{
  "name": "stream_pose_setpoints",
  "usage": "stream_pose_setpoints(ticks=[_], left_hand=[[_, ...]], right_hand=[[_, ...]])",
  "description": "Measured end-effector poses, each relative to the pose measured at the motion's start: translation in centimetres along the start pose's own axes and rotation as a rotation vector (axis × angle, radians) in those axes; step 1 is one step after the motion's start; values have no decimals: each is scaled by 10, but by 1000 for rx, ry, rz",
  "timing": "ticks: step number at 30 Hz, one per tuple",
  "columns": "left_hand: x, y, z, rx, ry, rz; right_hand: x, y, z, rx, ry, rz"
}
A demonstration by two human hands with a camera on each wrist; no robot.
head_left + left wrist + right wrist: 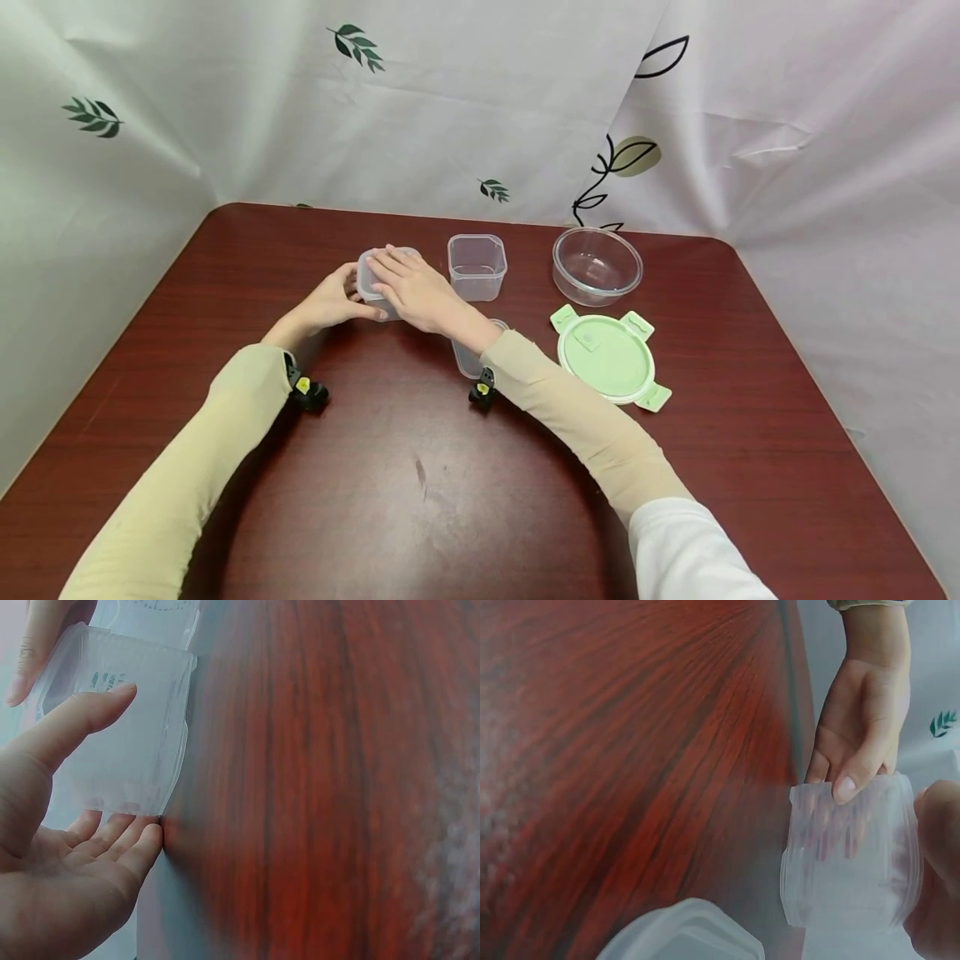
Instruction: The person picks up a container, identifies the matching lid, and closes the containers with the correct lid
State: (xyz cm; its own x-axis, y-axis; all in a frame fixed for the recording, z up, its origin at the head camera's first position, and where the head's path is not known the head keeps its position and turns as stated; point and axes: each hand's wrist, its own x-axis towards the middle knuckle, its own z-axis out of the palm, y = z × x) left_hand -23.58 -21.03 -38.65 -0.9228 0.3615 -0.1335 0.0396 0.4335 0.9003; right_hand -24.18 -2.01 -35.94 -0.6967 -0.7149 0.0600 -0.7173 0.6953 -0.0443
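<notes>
Toward the back left of the table, a square clear plastic food container (382, 310) stands with a translucent lid (365, 279) on top. My left hand (330, 302) holds it from the left, thumb on the near wall and fingers about the far left side. In the left wrist view the thumb (90, 716) lies across the container's wall (142, 750). My right hand (416, 290) rests flat on the lid with its fingers stretched out, covering much of it. Seen from the right wrist, the container (832, 885) sits between both hands.
A second, uncovered plastic container (477, 287) stands right of the hands. A loose clear lid (467, 362) lies partly hidden beneath my right forearm. Farther right are a round glass bowl (588, 293) and a green lid (607, 358) with clip tabs. A curtain backs the table (360, 500).
</notes>
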Motion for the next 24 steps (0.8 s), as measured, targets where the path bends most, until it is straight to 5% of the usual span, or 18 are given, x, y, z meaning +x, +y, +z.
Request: stream_pose_setpoints(ticks=[24], left_hand=[[1,1,-1,45,15,-18]], right_hand=[[-1,1,-3,36,-37,-13]])
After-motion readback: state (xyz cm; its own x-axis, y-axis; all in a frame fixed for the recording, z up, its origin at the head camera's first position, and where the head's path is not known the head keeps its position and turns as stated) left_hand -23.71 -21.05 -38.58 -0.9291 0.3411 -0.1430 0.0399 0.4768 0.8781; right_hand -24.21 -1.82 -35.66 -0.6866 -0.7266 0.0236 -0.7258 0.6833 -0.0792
